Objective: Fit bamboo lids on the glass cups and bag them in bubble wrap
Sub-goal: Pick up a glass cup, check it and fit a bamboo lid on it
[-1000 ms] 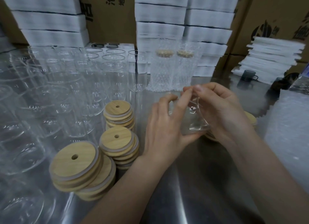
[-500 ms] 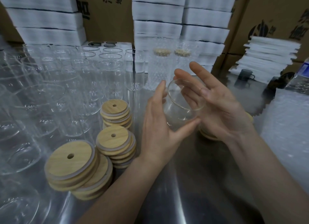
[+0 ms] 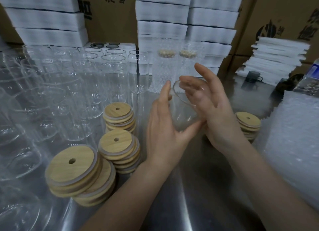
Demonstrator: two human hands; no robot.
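Note:
A clear glass cup (image 3: 183,110) with no lid sits tilted between my palms above the steel table. My left hand (image 3: 164,125) cups its left side and base. My right hand (image 3: 212,106) presses its right side with the fingers spread. Stacks of bamboo lids (image 3: 119,141) with straw holes stand left of my hands, and a smaller lid stack (image 3: 248,125) lies to the right. Two lidded cups in bubble wrap (image 3: 174,70) stand behind the hands. A pile of bubble wrap bags (image 3: 293,144) lies at the right edge.
Many empty glass cups (image 3: 69,96) crowd the left half of the steel table (image 3: 189,187). White foam boxes (image 3: 186,20) and brown cartons line the back. A stack of white foam sheets (image 3: 274,58) and a small dark mug (image 3: 253,76) are at the back right.
A second ago both hands were closed around the cup with fingertips pinched at its rim. The fingers have opened out, and the cup now rests between my palms, tilted.

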